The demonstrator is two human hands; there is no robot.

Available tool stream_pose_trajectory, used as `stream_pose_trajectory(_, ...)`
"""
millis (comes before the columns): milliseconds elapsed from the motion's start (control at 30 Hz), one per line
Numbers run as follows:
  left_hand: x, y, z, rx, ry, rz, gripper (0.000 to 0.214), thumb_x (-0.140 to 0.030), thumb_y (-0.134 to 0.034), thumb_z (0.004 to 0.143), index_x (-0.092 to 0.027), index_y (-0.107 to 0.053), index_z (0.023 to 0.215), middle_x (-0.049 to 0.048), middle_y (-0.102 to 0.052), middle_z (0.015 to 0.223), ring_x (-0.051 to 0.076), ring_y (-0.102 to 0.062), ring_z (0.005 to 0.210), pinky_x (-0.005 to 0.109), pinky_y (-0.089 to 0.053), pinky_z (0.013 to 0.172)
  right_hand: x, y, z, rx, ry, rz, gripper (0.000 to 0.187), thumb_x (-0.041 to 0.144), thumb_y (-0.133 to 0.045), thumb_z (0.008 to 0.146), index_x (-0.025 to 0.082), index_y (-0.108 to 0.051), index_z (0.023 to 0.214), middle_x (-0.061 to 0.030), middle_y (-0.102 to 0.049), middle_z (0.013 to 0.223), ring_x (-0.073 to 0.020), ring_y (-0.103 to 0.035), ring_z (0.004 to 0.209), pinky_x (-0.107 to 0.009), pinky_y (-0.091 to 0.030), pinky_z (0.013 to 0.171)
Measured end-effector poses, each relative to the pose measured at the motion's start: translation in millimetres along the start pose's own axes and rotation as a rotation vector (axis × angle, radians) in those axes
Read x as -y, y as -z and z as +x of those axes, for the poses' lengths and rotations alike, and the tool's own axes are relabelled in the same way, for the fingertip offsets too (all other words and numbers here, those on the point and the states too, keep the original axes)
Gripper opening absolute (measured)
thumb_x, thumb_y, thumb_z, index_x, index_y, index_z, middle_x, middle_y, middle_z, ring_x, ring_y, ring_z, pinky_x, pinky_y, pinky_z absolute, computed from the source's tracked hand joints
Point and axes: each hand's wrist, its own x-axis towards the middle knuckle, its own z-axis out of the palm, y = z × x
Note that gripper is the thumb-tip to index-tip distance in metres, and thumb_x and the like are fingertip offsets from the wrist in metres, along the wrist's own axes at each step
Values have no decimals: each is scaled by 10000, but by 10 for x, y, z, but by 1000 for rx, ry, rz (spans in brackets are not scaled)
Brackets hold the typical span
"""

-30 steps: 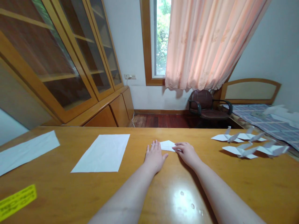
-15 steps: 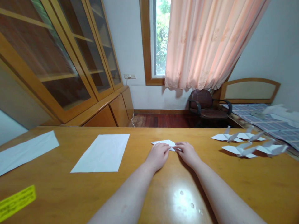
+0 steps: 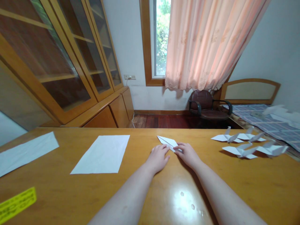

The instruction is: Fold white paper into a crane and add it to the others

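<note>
A white folded paper (image 3: 168,141) lies on the wooden table in front of me, a narrow pointed shape with a crease line along its middle. Its sharp tip points away and to the left. My left hand (image 3: 157,158) rests its fingertips on the near edge of the paper, thumb spread apart from it. At the right end, my right hand (image 3: 188,154) has the paper between its thumb and fingers. That end is partly hidden by the fingers.
Several folded paper cranes (image 3: 241,151) stand at the table's right. Left of my hands lies a flat white sheet (image 3: 102,154), with another white paper (image 3: 28,153) farther left. A yellow label (image 3: 17,203) is at the near left. Beyond the table stands a chair (image 3: 205,104).
The folded paper has turned so its tip points farther away from me, and more of its upper face shows. My left thumb has moved off the paper; the right hand has barely shifted.
</note>
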Motion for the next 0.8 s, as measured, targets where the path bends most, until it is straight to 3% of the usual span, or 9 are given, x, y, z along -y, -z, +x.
stream_pose_trajectory(267, 1, -14, 4, 45, 41, 19, 481, -395, -440, 863, -227, -458, 1313, 58, -467, 1371, 241, -390, 1256, 413, -281, 1074, 39, 26, -23, 14, 38, 11, 194, 315, -602, 790, 248, -732, 918, -82, -641, 1109, -239, -554, 1037, -383, -395, 943)
stream_pose_trajectory(533, 40, -27, 27, 11, 219, 111, 487, -479, -359, 886, -249, -470, 1301, 61, -442, 1392, 316, -266, 1331, 542, -166, 1096, 95, 31, -37, 56, 146, 112, 227, 323, -532, 844, 237, -735, 900, -70, -685, 994, -210, -589, 943, -358, -425, 891)
stream_pose_trajectory(800, 68, -56, 33, 30, 205, 108, 550, -452, -431, 846, -233, -413, 1350, 60, -427, 1412, 314, -248, 1347, 545, -136, 1107, 84, 7, -37, 83, 225, 111, 186, 212, -554, 827, 245, -721, 901, -38, -706, 927, -179, -603, 877, -331, -430, 852)
